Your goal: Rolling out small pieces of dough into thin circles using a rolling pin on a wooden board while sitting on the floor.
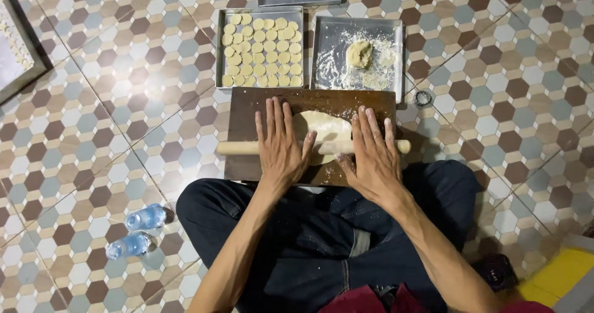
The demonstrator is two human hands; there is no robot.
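A dark wooden board lies on the tiled floor in front of my crossed legs. On it sits a flattened sheet of pale dough. A wooden rolling pin lies across the dough. My left hand presses flat on the pin left of centre, fingers spread. My right hand presses flat on the pin toward its right end. Both palms rest on top of the pin rather than wrapping it.
Beyond the board, a metal tray holds several round dough discs. Beside it a floured tray carries a dough lump. A small ring cutter lies right of it. Two water bottles lie at my left. More trays sit at the top and left edges.
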